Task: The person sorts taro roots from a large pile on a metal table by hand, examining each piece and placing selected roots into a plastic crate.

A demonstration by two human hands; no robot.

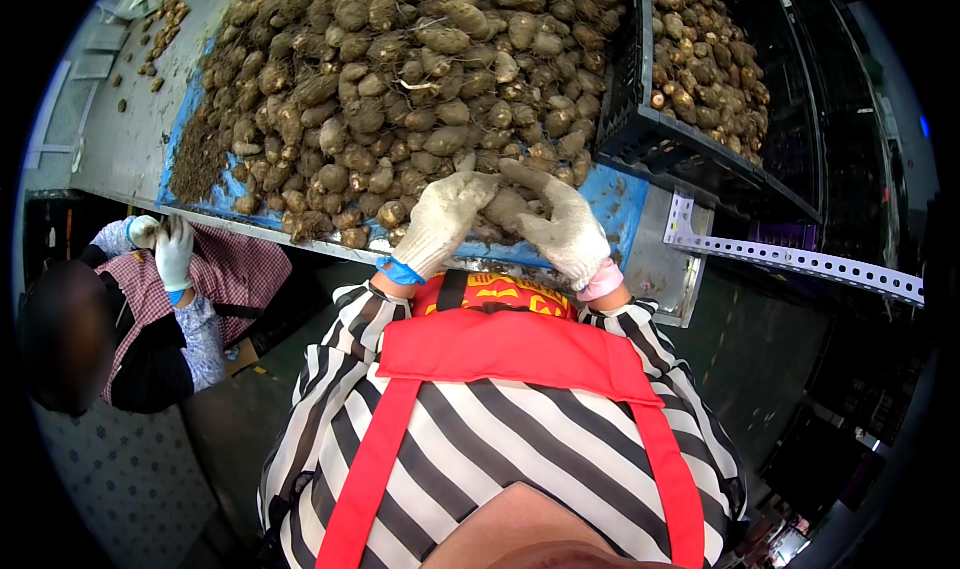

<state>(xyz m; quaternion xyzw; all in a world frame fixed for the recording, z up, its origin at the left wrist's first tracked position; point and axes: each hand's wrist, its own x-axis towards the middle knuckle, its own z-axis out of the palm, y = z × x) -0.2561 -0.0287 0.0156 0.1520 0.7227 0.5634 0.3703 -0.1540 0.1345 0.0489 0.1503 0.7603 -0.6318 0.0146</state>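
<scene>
A brown, hairy taro corm [505,207] lies between my two hands at the near edge of the pile. My left hand [450,212], in a soiled white knit glove with a blue band at the wrist, closes on its left side. On the other side my right hand [566,220], gloved alike with a pink band, has its thumb and fingers around the corm. The fingertips are partly hidden. Beyond both hands rises a large heap of taro corms [375,103], many with roots and soil on them.
Blue plastic sheeting [611,201] covers part of the metal table [656,231]. At the right stands a black plastic crate [697,145] of cleaner corms, near a perforated metal bar [795,260]. To the left, a gloved co-worker [161,291] works beside the table. Loose corms [161,40] lie farther off.
</scene>
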